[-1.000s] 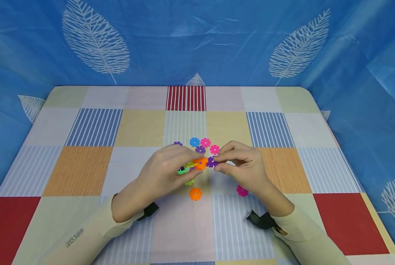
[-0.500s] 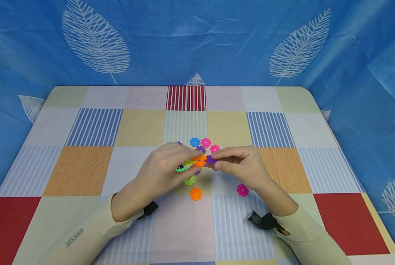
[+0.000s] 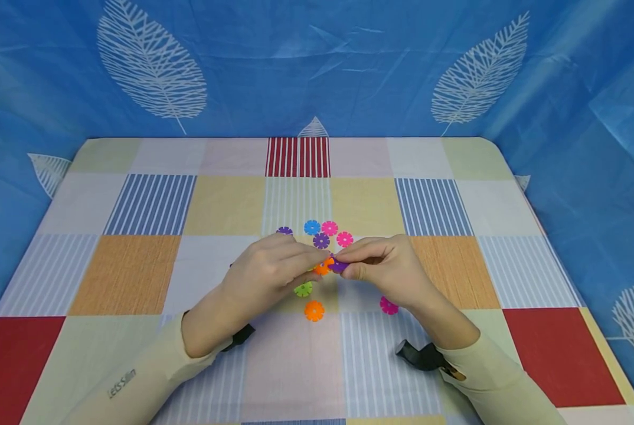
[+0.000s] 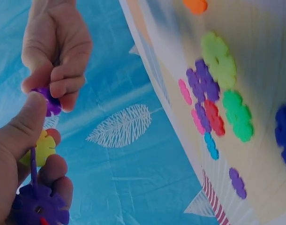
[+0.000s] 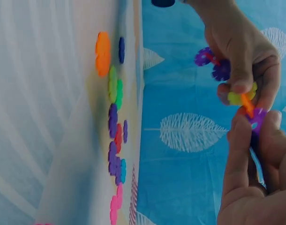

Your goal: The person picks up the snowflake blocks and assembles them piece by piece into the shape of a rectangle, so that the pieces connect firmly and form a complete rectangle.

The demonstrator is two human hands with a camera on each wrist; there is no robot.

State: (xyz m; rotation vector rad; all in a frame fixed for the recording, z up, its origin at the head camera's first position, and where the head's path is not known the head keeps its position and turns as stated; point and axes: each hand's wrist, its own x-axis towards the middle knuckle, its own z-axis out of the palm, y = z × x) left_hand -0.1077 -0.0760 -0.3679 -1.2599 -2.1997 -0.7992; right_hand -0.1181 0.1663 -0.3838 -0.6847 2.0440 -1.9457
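Observation:
Over the middle of the table both hands meet at a chain of notched plastic snowflake discs. My left hand (image 3: 274,265) pinches this chain. It includes an orange disc (image 3: 323,268), a yellow disc (image 5: 237,98), and purple discs (image 4: 42,205) with a bit of red between them. Thumb and fingers of my right hand (image 3: 394,267) pinch a purple snowflake disc (image 5: 258,118) against the edge of the orange one. In the right wrist view the two discs touch; whether their slots are engaged I cannot tell. The left fingers cover part of the chain in the head view.
Loose discs lie on the checked tablecloth (image 3: 226,203): blue (image 3: 312,228), pink (image 3: 330,228) and purple (image 3: 321,241) behind the hands. A lime disc (image 3: 303,289), an orange disc (image 3: 314,311) and a magenta disc (image 3: 388,305) are nearer. A blue curtain (image 3: 317,65) hangs behind.
The right hand has moved slightly left, bringing its purple disc against the orange one and tilting it flatter. The left hand has turned a little, hiding the green piece seen earlier beneath it.

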